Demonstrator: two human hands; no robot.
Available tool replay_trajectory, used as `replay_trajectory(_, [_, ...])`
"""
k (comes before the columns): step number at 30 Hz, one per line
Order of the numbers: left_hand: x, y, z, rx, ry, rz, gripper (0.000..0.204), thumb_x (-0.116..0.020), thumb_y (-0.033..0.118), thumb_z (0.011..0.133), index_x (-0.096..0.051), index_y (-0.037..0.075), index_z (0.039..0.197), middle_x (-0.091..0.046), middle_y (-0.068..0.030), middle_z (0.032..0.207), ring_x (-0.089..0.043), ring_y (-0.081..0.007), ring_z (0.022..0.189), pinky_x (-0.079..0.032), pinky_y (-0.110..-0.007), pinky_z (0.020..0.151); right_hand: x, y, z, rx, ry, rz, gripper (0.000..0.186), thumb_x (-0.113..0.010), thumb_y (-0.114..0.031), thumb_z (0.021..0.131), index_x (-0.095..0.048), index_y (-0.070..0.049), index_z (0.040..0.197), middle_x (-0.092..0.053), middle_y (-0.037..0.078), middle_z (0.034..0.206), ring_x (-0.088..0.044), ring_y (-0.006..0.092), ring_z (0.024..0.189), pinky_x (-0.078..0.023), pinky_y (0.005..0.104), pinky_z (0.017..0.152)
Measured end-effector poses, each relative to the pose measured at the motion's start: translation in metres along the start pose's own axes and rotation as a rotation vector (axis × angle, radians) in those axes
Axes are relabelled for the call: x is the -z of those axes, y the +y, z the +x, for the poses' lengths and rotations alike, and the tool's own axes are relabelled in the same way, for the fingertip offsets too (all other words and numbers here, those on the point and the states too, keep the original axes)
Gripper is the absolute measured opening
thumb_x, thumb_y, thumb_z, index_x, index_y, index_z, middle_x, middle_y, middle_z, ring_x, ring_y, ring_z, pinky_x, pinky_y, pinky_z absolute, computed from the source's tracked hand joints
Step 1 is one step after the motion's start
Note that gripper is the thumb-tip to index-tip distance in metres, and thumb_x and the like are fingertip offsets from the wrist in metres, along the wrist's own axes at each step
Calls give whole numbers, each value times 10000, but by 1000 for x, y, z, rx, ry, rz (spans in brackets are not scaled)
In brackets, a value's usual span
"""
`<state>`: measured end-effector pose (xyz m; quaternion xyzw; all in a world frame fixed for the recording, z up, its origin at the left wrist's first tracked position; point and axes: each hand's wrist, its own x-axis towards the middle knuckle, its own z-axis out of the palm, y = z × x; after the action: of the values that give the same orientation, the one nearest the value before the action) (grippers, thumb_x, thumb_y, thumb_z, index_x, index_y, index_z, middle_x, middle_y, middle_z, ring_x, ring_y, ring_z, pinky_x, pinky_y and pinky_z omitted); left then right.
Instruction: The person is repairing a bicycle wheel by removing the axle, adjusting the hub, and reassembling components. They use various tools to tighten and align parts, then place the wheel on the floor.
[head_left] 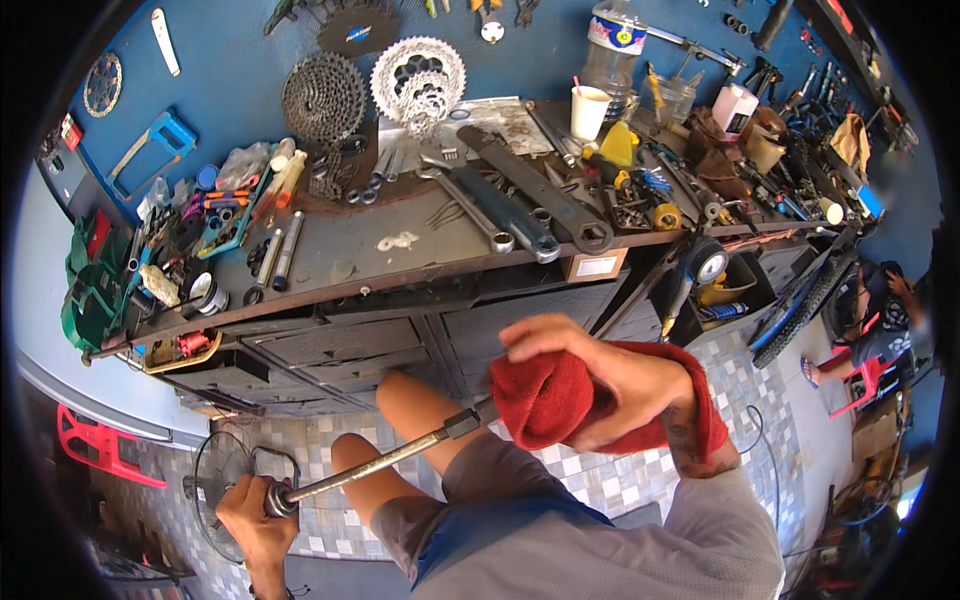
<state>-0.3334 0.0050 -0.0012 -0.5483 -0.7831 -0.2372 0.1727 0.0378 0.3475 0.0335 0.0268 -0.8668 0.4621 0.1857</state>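
Slanting across my lap is a long metal rod [375, 463] with a worn shaft. A dark squared block [462, 423] sits toward its upper end, and a rounded silver collar sits at its lower end. My left hand [258, 520] is closed around the rod's lower end, at the collar. With curled fingers my right hand [625, 385] grips a bunched red cloth [540, 398]. The cloth also drapes over my right wrist. A thin tip beyond the block reaches the cloth; whether it goes inside is hidden.
Ahead stands a cluttered workbench [350, 265] carrying large wrenches [545, 195], a white cup [588, 112] and a plastic bottle [612, 60]. Sprockets [323, 97] lean by the blue wall. A floor fan [222, 470] stands left; another person [888, 310] sits far right near a bicycle wheel [805, 310].
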Motion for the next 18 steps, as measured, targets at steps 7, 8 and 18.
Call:
replay_trajectory(7, [-16, -5, -11, -82, -193, 125, 172, -807, 100, 691, -647, 78, 752, -579, -119, 692, -581, -374, 595, -419, -481, 556, -96, 66, -32, -388, 426, 636, 636, -857, -301, 923, -587, -25, 1428, -492, 260, 1569, -520, 378, 1424, -400, 474, 1190])
replay_trajectory(8, [-18, -6, -10, -101, -212, 132, 166, -801, 95, 689, -649, 79, 754, -575, -116, 694, -576, -373, 590, -416, -483, 555, -108, 71, -35, -456, 425, 464, 537, -852, -284, 936, -663, -19, 1364, -516, 257, 1557, -552, 370, 1396, -432, 461, 1171])
replay_trajectory(18, [7, 15, 78, -397, -36, 416, 241, -744, 19, 680, -706, 89, 908, -623, -98, 953, -636, -335, 958, -508, -488, 873, -179, 78, -10, -582, -71, -49, 444, -934, -343, 810, -705, -46, 1048, -747, 200, 923, -729, 391, 841, -568, 425, 772])
